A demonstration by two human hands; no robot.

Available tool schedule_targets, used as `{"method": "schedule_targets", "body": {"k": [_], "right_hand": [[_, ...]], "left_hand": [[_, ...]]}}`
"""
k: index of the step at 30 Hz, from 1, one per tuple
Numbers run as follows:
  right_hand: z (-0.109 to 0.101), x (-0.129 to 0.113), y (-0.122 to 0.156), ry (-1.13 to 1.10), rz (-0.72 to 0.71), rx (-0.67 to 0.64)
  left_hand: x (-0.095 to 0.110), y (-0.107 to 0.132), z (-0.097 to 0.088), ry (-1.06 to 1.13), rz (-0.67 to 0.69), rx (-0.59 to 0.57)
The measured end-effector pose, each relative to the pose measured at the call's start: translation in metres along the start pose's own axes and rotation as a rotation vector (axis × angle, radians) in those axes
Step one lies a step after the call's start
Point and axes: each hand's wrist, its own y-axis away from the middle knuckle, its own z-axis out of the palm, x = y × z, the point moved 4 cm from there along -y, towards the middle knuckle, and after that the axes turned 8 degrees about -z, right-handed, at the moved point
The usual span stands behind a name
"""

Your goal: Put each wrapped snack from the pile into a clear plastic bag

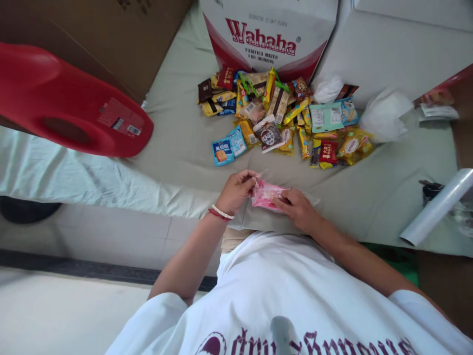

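Note:
A pink packet (268, 194) lies at the near edge of the cloth-covered surface, with clear plastic film around it. My left hand (240, 189), with a white and a red bracelet at the wrist, is closed in a pinch on the clear plastic film (263, 173) at the packet's left end. Bent over the right part of the packet, my right hand (296, 208) grips it with thumb and fingers. Beyond both hands spreads a pile of small wrapped snacks (273, 111), and a blue snack packet (222, 151) lies at its near left.
A Wahaha carton (268, 34) stands behind the pile. At left lies a large red plastic jug (74, 103) beside a brown box (99, 39). Crumpled white plastic bags (386, 116) are right of the snacks. A roll of clear film (438, 209) lies at far right.

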Motion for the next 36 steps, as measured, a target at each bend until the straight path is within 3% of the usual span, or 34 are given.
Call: {"method": "schedule_targets", "body": {"k": [4,7,11,16,21,27,30,33,36], "right_hand": [[0.001,0.001,-0.001,-0.008,0.0,0.022],[-0.001,0.001,-0.003,-0.008,-0.012,0.036],[-0.004,0.001,-0.006,-0.007,-0.039,0.057],[-0.003,0.002,-0.008,-0.056,0.005,0.024],[-0.003,0.003,-0.008,-0.095,0.064,0.0],[0.001,0.004,-0.008,0.009,-0.009,-0.045],[0.002,0.004,-0.008,0.013,-0.024,-0.081],[0.0,0.003,-0.01,0.03,-0.019,-0.108],[-0.001,0.001,-0.01,0.055,-0.022,-0.109]], "left_hand": [[-0.001,0.002,-0.026,-0.055,0.118,0.093],[-0.001,0.002,-0.037,-0.235,0.135,-0.024],[0.003,-0.006,-0.03,-0.442,0.145,-0.162],[0.008,-0.017,-0.018,-0.372,0.209,-0.324],[0.004,-0.013,-0.029,-0.283,0.239,-0.183],[-0.007,-0.009,-0.036,0.006,-0.112,-0.03],[-0.002,-0.005,-0.033,0.129,-0.188,0.004],[0.009,0.001,-0.02,0.177,-0.101,0.014],[0.016,0.01,0.007,-0.076,0.079,0.058]]}}
